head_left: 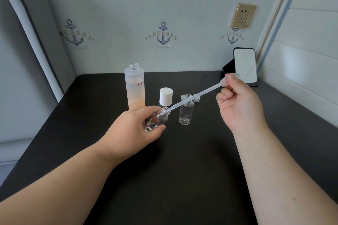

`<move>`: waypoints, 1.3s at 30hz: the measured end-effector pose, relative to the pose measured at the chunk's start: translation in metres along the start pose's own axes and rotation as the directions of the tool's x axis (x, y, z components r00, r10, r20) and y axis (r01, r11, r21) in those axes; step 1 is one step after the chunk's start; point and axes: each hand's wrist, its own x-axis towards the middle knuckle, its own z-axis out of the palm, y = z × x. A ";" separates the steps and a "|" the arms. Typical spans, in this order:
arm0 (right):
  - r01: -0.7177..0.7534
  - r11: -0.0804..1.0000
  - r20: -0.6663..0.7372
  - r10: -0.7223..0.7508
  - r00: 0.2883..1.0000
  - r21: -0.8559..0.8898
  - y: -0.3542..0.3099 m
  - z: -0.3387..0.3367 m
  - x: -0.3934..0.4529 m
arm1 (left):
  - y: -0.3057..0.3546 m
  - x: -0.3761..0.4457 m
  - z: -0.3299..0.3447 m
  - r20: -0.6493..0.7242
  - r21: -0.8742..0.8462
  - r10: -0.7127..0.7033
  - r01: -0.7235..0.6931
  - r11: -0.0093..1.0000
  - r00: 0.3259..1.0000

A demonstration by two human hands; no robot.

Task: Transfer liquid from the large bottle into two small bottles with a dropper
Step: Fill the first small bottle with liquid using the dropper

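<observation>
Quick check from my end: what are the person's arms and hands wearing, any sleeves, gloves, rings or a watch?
Nothing that shows. The left hand and right hand are bare, with no gloves or rings visible. Both forearms are bare to the frame's edge, with no sleeves, watch or band in view. Nails are short and unpainted.

dropper tip in tilted small bottle | large bottle uncapped
</observation>
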 end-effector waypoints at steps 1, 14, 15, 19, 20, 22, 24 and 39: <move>-0.001 1.000 0.000 0.001 1.000 0.000 0.000 0.000 0.000 | 0.000 0.000 0.000 0.000 0.001 -0.002 0.002 1.000 1.000; 0.027 1.000 -0.001 -0.027 1.000 -0.001 0.000 -0.003 0.001 | 0.001 0.000 -0.001 -0.004 0.011 0.006 -0.006 1.000 1.000; 0.028 1.000 0.002 -0.028 1.000 0.005 0.001 -0.002 0.001 | 0.001 0.000 -0.001 -0.005 0.014 0.004 -0.004 1.000 1.000; 0.027 0.998 0.004 -0.027 1.000 0.049 0.002 -0.001 0.000 | 0.000 0.001 -0.001 -0.010 0.016 -0.005 0.005 1.000 1.000; 0.028 0.998 -0.001 -0.028 1.000 0.058 0.001 -0.001 0.000 | 0.000 0.001 -0.001 -0.005 0.010 -0.009 0.009 1.000 1.000; 0.035 0.997 -0.020 -0.034 0.999 0.071 -0.001 -0.002 0.001 | 0.000 0.001 -0.001 0.005 -0.012 -0.019 0.019 1.000 1.000; 0.043 0.995 -0.046 -0.039 0.998 0.086 -0.003 -0.002 0.000 | 0.001 0.001 -0.002 0.012 -0.044 -0.032 0.033 0.999 0.999; -0.007 0.980 -0.138 0.035 0.990 0.200 -0.004 -0.002 -0.001 | 0.002 -0.001 -0.004 -0.046 -0.227 -0.149 0.135 0.964 0.988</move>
